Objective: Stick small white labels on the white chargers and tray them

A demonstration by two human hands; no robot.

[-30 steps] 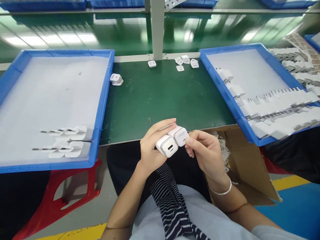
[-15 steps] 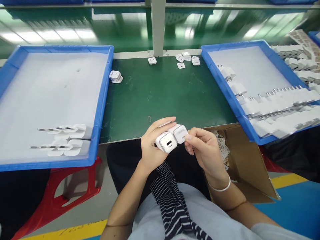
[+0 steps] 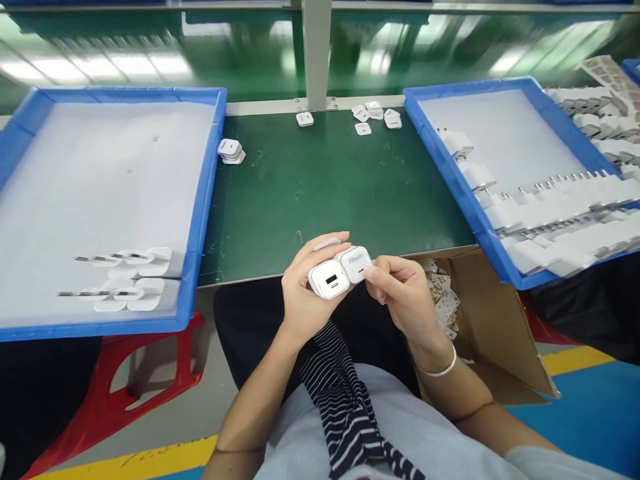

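Near the front table edge, my left hand is wrapped round a white two-port charger, its port face turned up toward me. Against its right side lies a white rounded-square plate with one slot and faint print. My right hand pinches this plate at its lower right edge between thumb and index finger. How thick the piece is, and what lies behind it, I cannot tell. Another bit of white shows between my left fingers.
A blue tray at left holds several white plug chargers. The right blue tray holds rows of them. Small white plates lie at the table's back, with a stack by the left tray. An open cardboard box stands below right.
The charger and the plate have shifted slightly left in my hands, and their faces are tilted a little differently. My right hand has moved slightly left, still pinching the plate.
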